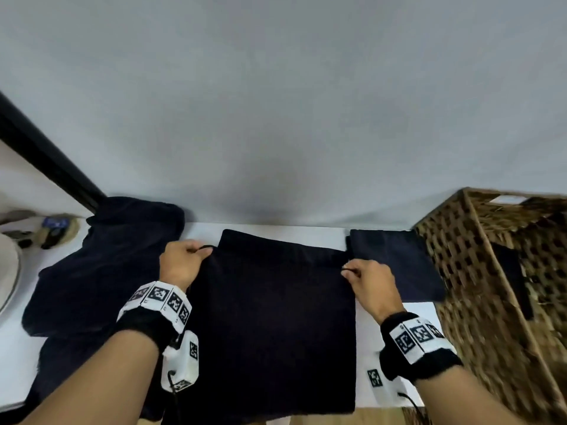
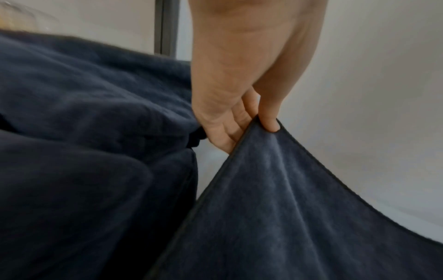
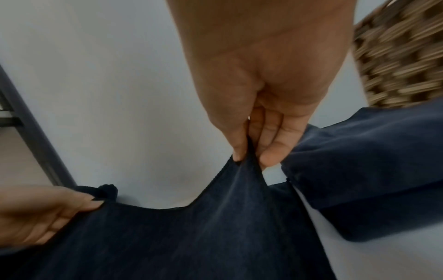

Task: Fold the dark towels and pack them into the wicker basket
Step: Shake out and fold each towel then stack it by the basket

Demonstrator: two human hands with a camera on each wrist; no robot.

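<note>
A dark navy towel point(image 1: 270, 320) lies spread on the white table in front of me. My left hand point(image 1: 184, 260) pinches its far left corner point(image 2: 261, 127), lifted off the table. My right hand point(image 1: 365, 277) pinches the far right corner point(image 3: 246, 163) the same way. A folded dark towel point(image 1: 395, 262) lies to the right, beside the wicker basket point(image 1: 478, 271). A heap of unfolded dark towels point(image 1: 104, 265) sits at the left. Something dark shows inside the basket.
The white table point(image 1: 395, 320) ends at a grey wall point(image 1: 276, 133) right behind the towels. A black frame post point(image 1: 43, 154) runs diagonally at the far left, with small objects point(image 1: 55, 228) beyond it. The basket stands at the table's right end.
</note>
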